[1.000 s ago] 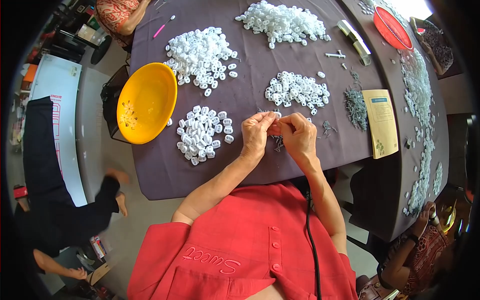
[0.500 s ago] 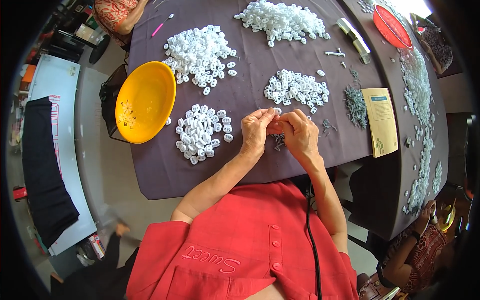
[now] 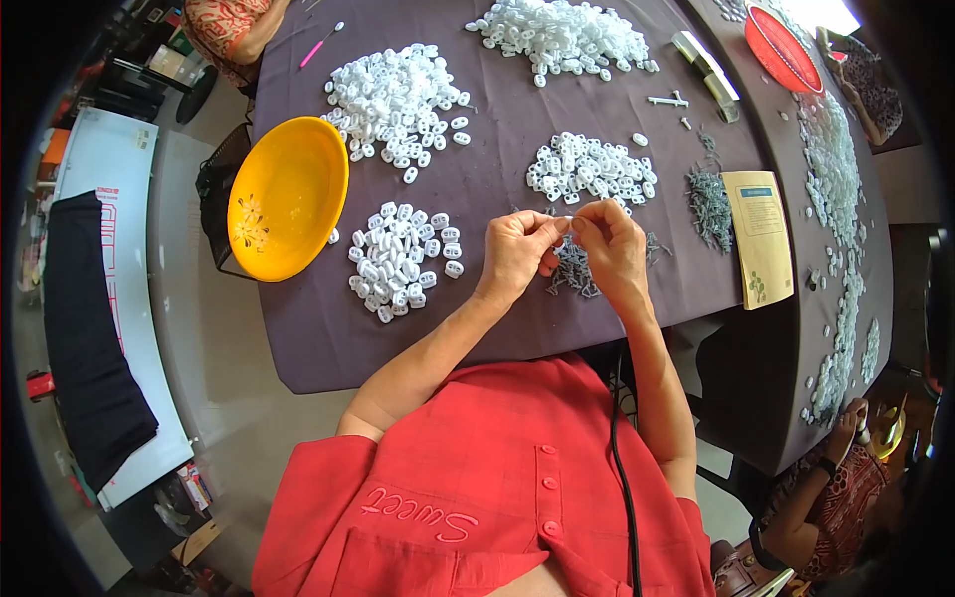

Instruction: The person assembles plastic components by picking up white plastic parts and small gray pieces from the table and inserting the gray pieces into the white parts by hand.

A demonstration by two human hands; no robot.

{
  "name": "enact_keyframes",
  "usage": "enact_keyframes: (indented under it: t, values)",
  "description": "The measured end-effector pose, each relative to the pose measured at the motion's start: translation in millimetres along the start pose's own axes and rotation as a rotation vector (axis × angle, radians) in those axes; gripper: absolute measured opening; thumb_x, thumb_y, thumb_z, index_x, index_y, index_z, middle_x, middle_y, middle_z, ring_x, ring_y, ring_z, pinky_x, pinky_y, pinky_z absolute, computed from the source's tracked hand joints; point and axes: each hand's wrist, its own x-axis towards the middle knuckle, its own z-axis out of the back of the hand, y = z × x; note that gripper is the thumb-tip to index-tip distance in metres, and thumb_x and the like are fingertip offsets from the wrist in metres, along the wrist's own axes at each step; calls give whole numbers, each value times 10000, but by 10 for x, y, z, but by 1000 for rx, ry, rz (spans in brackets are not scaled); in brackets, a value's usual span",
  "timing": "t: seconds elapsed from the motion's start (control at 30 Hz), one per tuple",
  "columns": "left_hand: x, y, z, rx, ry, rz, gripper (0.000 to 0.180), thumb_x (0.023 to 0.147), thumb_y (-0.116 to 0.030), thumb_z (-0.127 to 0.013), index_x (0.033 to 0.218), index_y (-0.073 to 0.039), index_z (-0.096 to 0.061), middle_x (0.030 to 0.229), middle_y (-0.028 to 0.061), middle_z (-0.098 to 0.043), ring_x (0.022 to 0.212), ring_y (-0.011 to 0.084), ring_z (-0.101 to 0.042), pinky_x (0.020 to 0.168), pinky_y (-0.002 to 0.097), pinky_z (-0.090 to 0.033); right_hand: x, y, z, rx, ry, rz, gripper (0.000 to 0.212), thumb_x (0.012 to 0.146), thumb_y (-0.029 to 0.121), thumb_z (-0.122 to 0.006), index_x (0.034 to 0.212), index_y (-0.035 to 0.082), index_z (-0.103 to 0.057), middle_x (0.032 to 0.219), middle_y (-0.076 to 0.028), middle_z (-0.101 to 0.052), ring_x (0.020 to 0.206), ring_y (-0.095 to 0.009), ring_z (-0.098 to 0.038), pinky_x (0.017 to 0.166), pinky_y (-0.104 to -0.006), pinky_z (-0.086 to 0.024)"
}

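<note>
My left hand (image 3: 520, 251) pinches a small white oval plastic piece (image 3: 568, 221) at its fingertips, mostly covered by the fingers. Close against it, my right hand (image 3: 614, 249) is closed in a pinch; whatever its fingertips grip is too small to make out. Below both hands lies a heap of small grey screws (image 3: 575, 275), partly hidden by them. Just beyond is a pile of white two-holed oval pieces (image 3: 589, 167). Left of my left hand sits a looser group of similar white pieces (image 3: 390, 261).
A yellow bowl (image 3: 288, 199) stands at the table's left edge. Bigger white heaps (image 3: 393, 99) lie farther off. To the right are more grey screws (image 3: 708, 209), a tan booklet (image 3: 758, 239) and a clear tape roll holder (image 3: 706, 75). Other people sit around the tables, near a red basket (image 3: 783, 48).
My right hand has turned and shifted slightly right, its fingertips now at the white piece. More of the screw heap shows beneath my hands. A person at the lower left has moved out of view.
</note>
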Motion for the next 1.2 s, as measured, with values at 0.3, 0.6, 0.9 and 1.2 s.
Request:
enact_keyframes:
  t: [0.3,0.6,0.9,1.2]
  values:
    - [-95,-13,-8,205,35,-35,101,796,-85,-654,825,10,-638,643,7,-603,474,32,-516,392,171,-410,-27,-186,62,221,-42,-169,51,805,35,-601,825,-9,-587,678,-46,-624,597,-84,-568,559,-234,-461]
    - [-107,-87,12,293,65,-119,138,808,-77,-637,912,13,-632,702,12,-614,488,40,-538,382,165,-397,-90,-184,62,142,-39,-128,44,806,31,-599,831,-6,-597,667,-32,-614,596,-74,-556,564,-225,-456]
    - [-133,-37,31,-7,109,0,145,844,-101,-599,917,20,-629,706,39,-616,483,66,-555,371,175,-406,-156,4,6,90,13,-114,33,784,-1,-605,817,6,-602,718,-20,-596,652,-76,-546,596,-218,-448]
    - [-163,159,239,94,-82,-130,154,829,-86,-614,933,27,-618,708,50,-614,503,78,-560,403,185,-433,466,-253,852,-235,-279,148,26,756,13,-593,778,10,-579,667,-45,-524,605,-98,-482,565,-246,-404]
